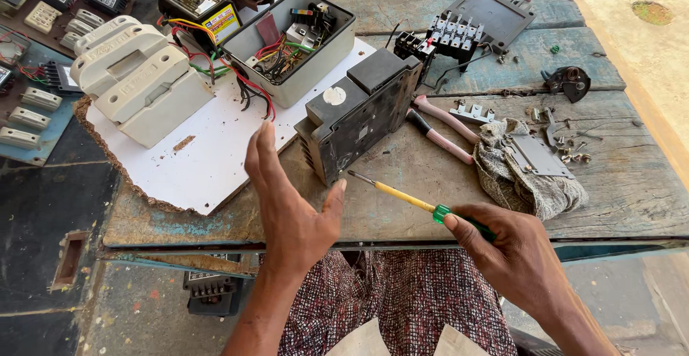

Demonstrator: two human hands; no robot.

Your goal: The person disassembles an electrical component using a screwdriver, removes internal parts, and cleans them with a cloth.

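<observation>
My right hand (511, 254) grips a screwdriver (402, 197) with a green handle and yellow shaft, its tip pointing up-left toward a black electrical unit (357, 112) standing on the wooden table (430, 212). My left hand (287, 198) is raised flat and holds nothing, fingers together and thumb apart, just left of and below the black unit, not touching it.
A white board (201, 162) carries white fuse carriers (133, 76) and an open grey box (294, 40) with coloured wires. Pink-handled pliers (441, 130), a rag (517, 176) with a metal plate, loose screws (570, 148) and a black contactor (459, 29) lie to the right.
</observation>
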